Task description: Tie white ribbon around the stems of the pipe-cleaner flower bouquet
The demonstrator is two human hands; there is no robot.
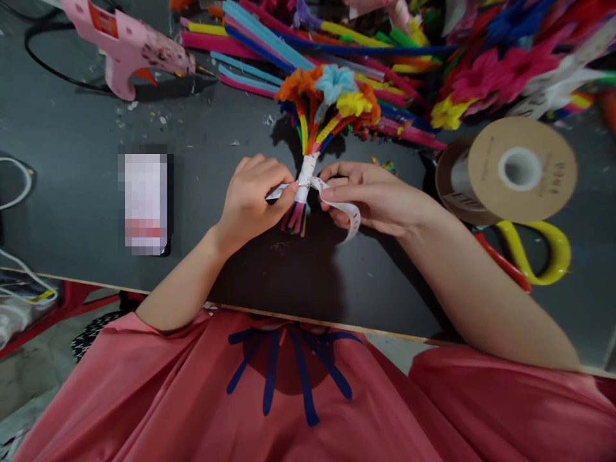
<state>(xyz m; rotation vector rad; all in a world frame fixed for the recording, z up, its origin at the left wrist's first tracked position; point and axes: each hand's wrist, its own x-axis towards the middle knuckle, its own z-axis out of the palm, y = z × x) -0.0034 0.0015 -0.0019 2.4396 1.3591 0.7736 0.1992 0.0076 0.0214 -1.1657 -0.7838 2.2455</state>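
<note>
A small bouquet of orange, blue and yellow pipe-cleaner flowers [332, 96] stands out over the dark table, its stems wrapped in white ribbon [308, 168]. The ribbon is crossed or knotted around the stems. My left hand [257, 196] pinches one ribbon end at the left of the stems, fingers closed. On the other side my right hand [370, 196] has the other ribbon end between thumb and fingers, and its printed tail [352, 215] curls down below. Cut stem ends [294, 221] stick out under the wrap.
A pink glue gun [129, 48] with a black cable lies at the upper left, above a blurred phone [145, 202]. Pipe cleaners [260, 38] and flowers fill the back. Ribbon spools [543, 170] and yellow-red scissors [558, 253] are at the right. The table edge [289, 316] is near my body.
</note>
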